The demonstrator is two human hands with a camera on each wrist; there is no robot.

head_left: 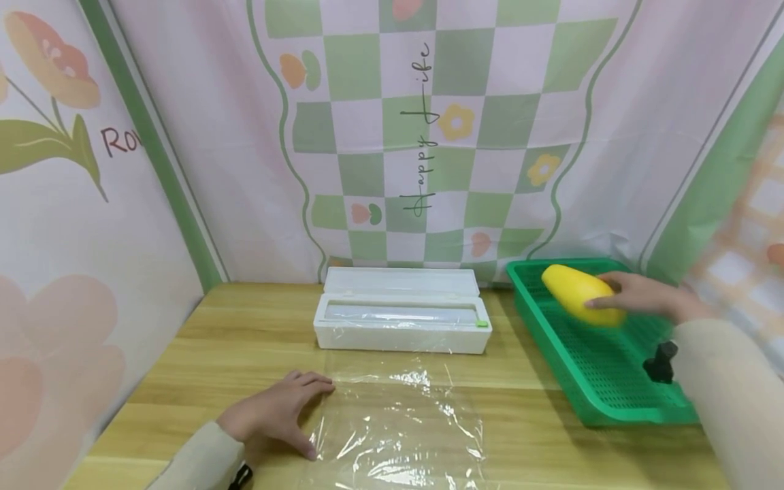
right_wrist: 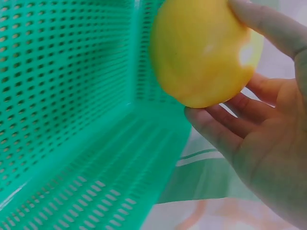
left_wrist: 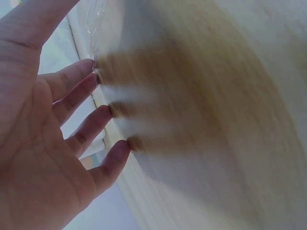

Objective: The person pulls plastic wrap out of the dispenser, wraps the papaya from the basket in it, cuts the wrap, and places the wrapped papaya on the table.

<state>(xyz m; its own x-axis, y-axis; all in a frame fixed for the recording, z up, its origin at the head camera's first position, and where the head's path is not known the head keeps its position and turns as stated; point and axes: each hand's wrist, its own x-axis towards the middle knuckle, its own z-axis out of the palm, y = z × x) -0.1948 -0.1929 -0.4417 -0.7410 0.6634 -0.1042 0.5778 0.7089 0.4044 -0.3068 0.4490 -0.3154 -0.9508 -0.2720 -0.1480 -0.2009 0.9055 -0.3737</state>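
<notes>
A yellow oblong fruit, smooth and narrower at one end, is held in my right hand. In the right wrist view the thumb and fingers grip the fruit from opposite sides. It hangs tilted over the green plastic basket. My left hand rests its fingertips on the table beside the left edge of a sheet of clear plastic wrap. The left wrist view shows this hand with fingers spread and a strip of wrap by the fingertips.
Behind the sheet stands a white wrap dispenser, lid raised, with a roll inside and a small green slider at its right end. The wrap runs from it toward me over the wooden table. Patterned cloth hangs behind the table.
</notes>
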